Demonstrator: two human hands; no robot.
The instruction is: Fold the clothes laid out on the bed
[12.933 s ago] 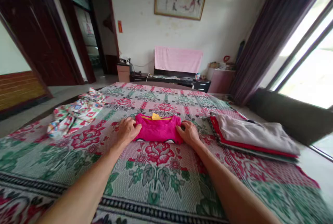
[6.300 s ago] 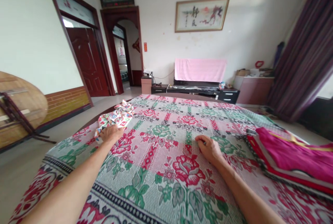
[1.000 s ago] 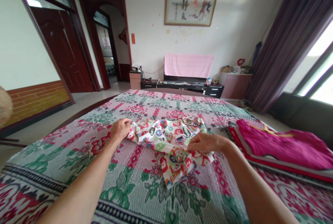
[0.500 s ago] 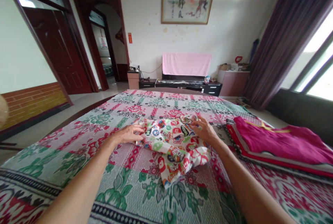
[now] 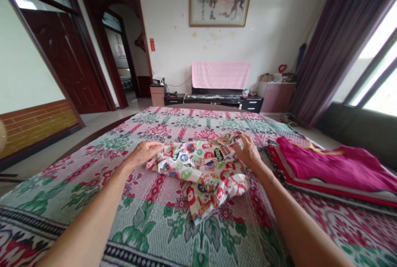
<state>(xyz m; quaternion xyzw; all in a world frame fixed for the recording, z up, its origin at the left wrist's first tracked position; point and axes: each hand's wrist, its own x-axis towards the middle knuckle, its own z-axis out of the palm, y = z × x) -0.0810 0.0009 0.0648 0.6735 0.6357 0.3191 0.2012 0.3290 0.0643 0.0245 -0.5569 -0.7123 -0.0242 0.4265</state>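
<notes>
A small white garment with a colourful cartoon print lies on the flowered bedspread; it looks like a child's piece of clothing. Its upper edge is spread sideways, while the lower part is rumpled and ends in a point toward me. At the upper left corner my left hand is closed, fingertips pinching the edge. My right hand is at the upper right corner, its fingers bent and closed on the cloth there. The exact grip of the right fingertips is partly hidden.
On the right lies a stack of folded clothes, a magenta one on top. Beyond the bed's far edge stands a low black cabinet with a pink cloth over the screen. A dark curtain hangs at the right window.
My left hand has moved left and slightly up, its fingers now drawn together at the edge. The bunched upper right corner has been pulled out and spread by my right hand.
</notes>
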